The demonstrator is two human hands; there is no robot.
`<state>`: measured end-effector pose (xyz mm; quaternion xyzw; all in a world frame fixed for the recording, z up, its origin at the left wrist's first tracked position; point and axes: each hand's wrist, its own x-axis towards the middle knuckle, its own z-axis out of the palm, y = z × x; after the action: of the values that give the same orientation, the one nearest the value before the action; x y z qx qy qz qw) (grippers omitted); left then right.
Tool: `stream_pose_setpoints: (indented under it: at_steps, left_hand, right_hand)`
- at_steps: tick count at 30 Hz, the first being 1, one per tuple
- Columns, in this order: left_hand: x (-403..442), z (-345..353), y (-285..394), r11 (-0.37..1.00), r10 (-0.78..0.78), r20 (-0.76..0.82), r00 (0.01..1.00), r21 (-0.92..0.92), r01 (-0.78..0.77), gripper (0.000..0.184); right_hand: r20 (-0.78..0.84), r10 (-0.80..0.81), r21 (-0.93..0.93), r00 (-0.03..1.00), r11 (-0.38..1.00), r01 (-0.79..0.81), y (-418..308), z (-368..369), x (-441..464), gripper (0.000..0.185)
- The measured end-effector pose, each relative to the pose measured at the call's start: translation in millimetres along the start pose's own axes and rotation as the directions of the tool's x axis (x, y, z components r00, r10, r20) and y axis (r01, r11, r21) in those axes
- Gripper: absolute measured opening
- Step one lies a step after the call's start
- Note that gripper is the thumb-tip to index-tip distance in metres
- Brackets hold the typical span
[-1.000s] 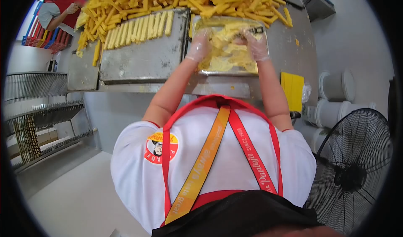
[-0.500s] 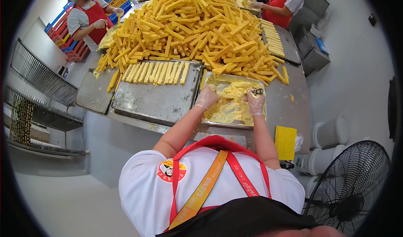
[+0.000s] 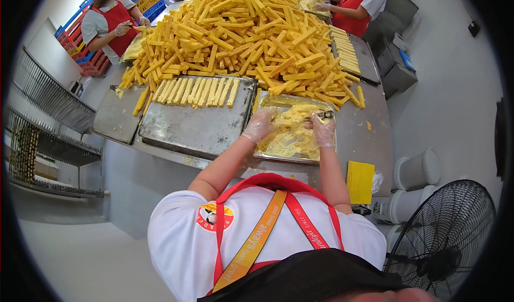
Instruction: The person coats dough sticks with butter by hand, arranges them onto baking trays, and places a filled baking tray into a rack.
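Note:
In front of me a shallow metal tray holds smeared pale yellow cream. My left hand, in a clear plastic glove, is closed over the tray's left side on the end of a cream-smeared yellow cake stick. Also gloved, my right hand grips a spreading tool with a dark, patterned handle over the tray's right side; its blade is mostly hidden. Left of the tray, a row of cream-coated sticks lies along the far edge of a flat metal baking sheet.
A large pile of yellow sticks rises behind the tray. Co-workers in red aprons stand at far left and far right. A yellow cloth hangs at the table's near edge. A black fan and white buckets stand right.
The view has shifted slightly. My hands stay over the tray, with the cream-smeared stick and tool a little differently angled. The left co-worker's hands have moved lower.

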<state>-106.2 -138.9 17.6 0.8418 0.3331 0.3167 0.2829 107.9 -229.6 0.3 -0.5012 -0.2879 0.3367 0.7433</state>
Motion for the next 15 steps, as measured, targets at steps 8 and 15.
stream_pose_setpoints:
  at_steps: [8,15]
  left_hand:
    - [-10,22,-63,0.929,0.325,0.218,0.920,0.109,-0.354,0.054]
    - [-11,23,-59,0.973,0.191,0.135,0.972,-0.156,-0.170,0.030]
  right_hand:
    - [-0.209,0.213,-0.113,0.955,0.964,-0.240,-4,-5,19,0.035]
    - [0.039,0.142,0.128,0.989,0.981,-0.146,-27,21,4,0.024]
